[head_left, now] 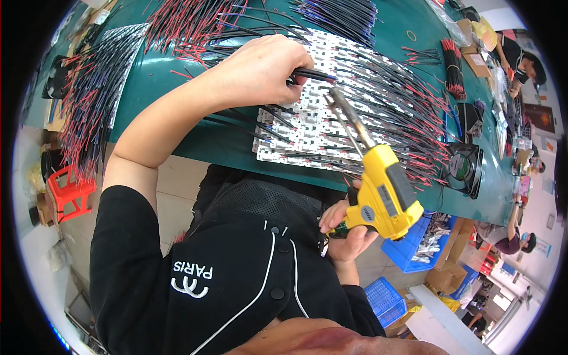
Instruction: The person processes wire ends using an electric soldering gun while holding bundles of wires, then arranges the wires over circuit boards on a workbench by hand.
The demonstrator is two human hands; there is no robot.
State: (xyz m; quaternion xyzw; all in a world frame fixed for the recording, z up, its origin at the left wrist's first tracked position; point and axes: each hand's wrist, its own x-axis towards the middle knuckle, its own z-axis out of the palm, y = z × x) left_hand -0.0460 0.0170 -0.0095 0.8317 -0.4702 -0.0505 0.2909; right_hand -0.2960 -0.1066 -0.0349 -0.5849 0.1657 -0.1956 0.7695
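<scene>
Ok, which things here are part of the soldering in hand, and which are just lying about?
In use:
- yellow soldering gun, in the right hand
- black wire, pinched by the left hand
- white board panel

Lying about:
- black fan
- tied wire bundle
- red stool
- blue crates

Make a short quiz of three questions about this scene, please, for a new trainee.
1. True or false: the right hand holds a yellow soldering gun.
2. What does the left hand pinch? A) a black wire B) a fan C) a red stool
3. Fill the gap: the gun's tip is over the white ____ on the green table.

Key
1. True; the hand grips the handle.
2. A; the fingers close on a black wire above the boards.
3. Boards; many red and black wires stick out from them.
</scene>
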